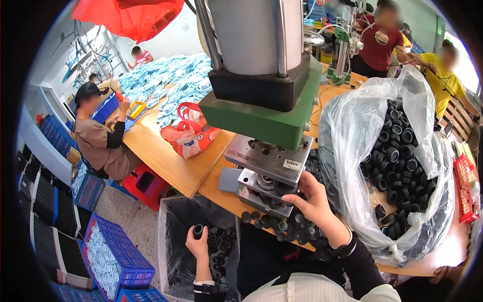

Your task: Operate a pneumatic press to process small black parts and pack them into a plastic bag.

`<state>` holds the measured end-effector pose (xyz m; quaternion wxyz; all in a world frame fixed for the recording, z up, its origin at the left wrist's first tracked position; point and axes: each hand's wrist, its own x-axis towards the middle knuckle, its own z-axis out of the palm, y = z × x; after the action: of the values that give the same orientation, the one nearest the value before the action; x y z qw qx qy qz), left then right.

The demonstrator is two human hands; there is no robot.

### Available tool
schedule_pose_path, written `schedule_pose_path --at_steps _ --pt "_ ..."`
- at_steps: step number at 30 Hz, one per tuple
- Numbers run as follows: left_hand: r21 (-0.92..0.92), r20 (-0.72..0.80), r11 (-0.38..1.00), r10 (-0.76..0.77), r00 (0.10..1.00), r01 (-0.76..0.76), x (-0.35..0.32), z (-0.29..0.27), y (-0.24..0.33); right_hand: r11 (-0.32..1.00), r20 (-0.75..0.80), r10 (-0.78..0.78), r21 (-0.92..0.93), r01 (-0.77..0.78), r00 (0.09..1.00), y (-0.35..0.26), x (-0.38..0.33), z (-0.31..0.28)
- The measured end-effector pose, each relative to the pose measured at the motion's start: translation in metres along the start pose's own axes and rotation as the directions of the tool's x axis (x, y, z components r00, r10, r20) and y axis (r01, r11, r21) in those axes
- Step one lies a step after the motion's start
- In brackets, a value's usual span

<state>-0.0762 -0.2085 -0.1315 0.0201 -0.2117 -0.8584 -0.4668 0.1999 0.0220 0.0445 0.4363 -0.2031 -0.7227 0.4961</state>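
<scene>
My left hand (197, 245) is closed round a small black round cap (198, 231), low at the left, above a plastic-lined bin (173, 251) with many similar black pieces in it. At the bench press, my right hand (316, 202) reaches in from the right between the steel upper die plate (271, 160) and the lower fixture (251, 181). Its thumb and fingers pinch at a dark round cap (285, 189) in the gap, partly hidden by the hand and plate. Loose black caps (297, 230) lie along the table edge below the fixture.
A large clear plastic bag (342, 151) of black caps stands at the right, with a red basket (465, 189) beyond it. The green press head (256, 121) hangs over the fixture. Blue crates (121, 251) stand lower left. Several people work around the tables.
</scene>
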Motion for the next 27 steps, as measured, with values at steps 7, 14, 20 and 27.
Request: schedule_pose_path --at_steps 7,14,20,27 --pt "0.158 0.125 0.987 0.003 0.992 -0.023 0.006 0.029 -0.017 0.945 0.055 0.069 -0.324 -0.047 0.996 0.000 0.020 0.018" --pt "-0.147 0.164 0.736 0.678 0.717 -0.661 0.065 0.077 0.117 0.928 0.048 -0.035 -0.368 0.050 0.998 -0.008 0.040 0.020" --pt "-0.062 0.525 0.693 0.635 0.567 -0.718 0.079 0.118 0.137 0.903 -0.045 -0.054 -0.428 0.029 0.998 -0.051 -0.012 -0.009" --pt "-0.200 0.536 0.833 0.534 0.654 -0.517 0.092 0.131 0.106 0.908 -0.504 0.418 0.211 -0.362 0.756 -0.020 -0.096 -0.182"
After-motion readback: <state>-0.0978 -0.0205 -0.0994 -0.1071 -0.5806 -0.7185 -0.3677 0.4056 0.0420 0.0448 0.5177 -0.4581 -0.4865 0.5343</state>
